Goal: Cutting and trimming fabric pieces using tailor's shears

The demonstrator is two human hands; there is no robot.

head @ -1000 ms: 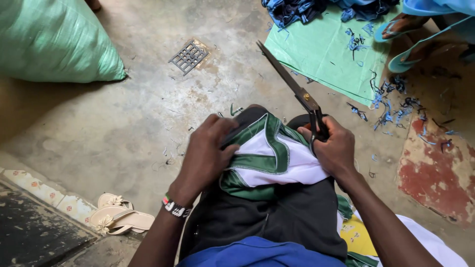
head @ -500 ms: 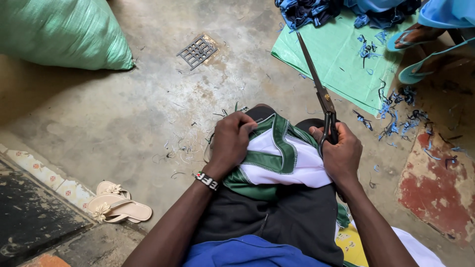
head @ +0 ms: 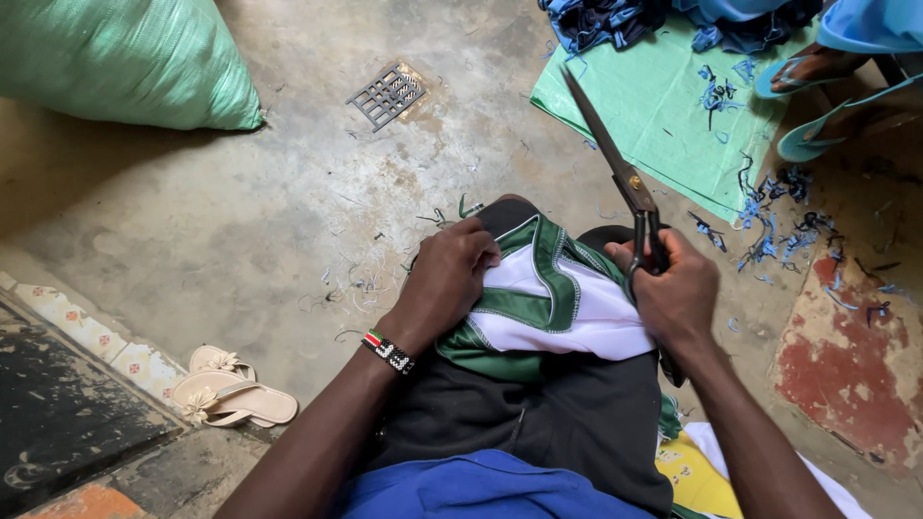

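Note:
A green and white garment [head: 553,308] lies bunched on my lap over dark trousers. My left hand [head: 447,279] presses down on its left side, fingers curled into the green trim; a beaded bracelet circles that wrist. My right hand [head: 673,293] grips the black handles of a large pair of scissors [head: 615,168]. The long blades are closed and point up and away to the left, over the floor, apart from the garment.
A full green woven sack [head: 125,62] lies at top left and a metal floor drain [head: 387,94] beside it. A green sheet [head: 663,106] with blue cloth scraps lies top right, next to another person's sandalled feet [head: 817,72]. Beige sandals [head: 231,389] sit bottom left.
The scissor blades have swung from leaning far left to more upright. My left hand shifted slightly on the garment, and the view moved a little.

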